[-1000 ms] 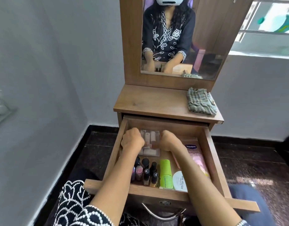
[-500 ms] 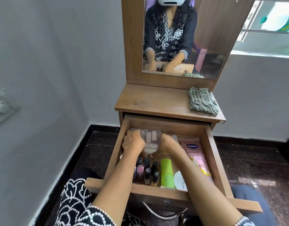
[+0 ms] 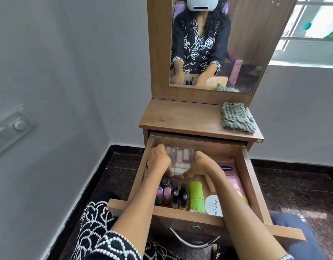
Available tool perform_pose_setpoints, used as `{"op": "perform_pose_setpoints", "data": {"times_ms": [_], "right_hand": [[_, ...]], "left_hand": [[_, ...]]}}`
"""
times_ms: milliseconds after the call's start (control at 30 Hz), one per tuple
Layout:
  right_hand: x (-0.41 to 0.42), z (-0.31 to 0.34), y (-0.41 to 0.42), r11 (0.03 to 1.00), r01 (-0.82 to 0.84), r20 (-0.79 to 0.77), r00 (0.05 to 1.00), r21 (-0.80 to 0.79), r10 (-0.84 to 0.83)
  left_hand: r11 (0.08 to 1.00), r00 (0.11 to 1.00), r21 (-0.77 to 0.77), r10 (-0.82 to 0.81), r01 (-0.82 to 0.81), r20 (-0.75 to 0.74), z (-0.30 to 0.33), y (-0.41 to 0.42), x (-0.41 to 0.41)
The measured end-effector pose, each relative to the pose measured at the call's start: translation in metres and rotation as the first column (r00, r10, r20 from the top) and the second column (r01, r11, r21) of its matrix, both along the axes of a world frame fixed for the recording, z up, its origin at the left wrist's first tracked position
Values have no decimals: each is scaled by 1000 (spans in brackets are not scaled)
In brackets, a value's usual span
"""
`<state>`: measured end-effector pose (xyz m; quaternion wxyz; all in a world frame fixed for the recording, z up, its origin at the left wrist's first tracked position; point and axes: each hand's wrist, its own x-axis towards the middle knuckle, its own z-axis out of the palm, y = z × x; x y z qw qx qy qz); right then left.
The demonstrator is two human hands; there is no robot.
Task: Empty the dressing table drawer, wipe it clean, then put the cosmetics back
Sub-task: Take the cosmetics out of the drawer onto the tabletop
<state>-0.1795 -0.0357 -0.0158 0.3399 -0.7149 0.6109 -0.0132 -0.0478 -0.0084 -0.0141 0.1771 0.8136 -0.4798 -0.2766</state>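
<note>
Reaching into the open drawer [image 3: 246, 177], both hands close on a clear plastic case of lipsticks [image 3: 180, 159] that sits at the back left. The left hand [image 3: 159, 160] curls its fingers round the case's left side, close to the drawer's left wall; the right hand [image 3: 196, 167] grips the right side, its fingertips meeting the case's near edge. Whether the case is lifted off the drawer floor cannot be told.

Nearer the drawer front, under the forearms, stand small nail polish bottles [image 3: 171, 194] in a tight cluster at the left, with a green tube [image 3: 196, 196] just beside them and a white round container [image 3: 213, 204] marked as nail polish touching the front wall. A pink lotion tube [image 3: 232, 177] lies along the right side, partly under the right forearm. Bare wood shows between the case and the back wall.

Above, the dressing table top [image 3: 184, 119] lies mostly bare, apart from a folded checked cloth [image 3: 237, 117] at its right rear corner, near the mirror [image 3: 246, 53]. A metal handle [image 3: 192, 243] hangs below the drawer front.
</note>
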Motion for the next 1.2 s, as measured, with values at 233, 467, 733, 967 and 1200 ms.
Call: {"op": "perform_pose_setpoints", "data": {"times_ms": [233,467,733,967,1200], "right_hand": [[-15,21,11,997,62,138,988,37,-67],[-15,21,21,994,110,210,972,-24,-103],[-12,60,23,989,113,398,915,-99,-65],[0,83,0,960,173,503,863,-218,-41],[20,73,-42,947,267,706,705,-179,-65]], "left_hand": [[994,993,-62,-92,87,-77,18,16,9],[961,974,-246,-167,126,-151,36,42,26],[857,923,-506,-269,98,-276,65,45,46],[790,922,-612,-266,40,-283,76,13,58],[785,897,-615,-219,-72,-384,66,-27,65]]}}
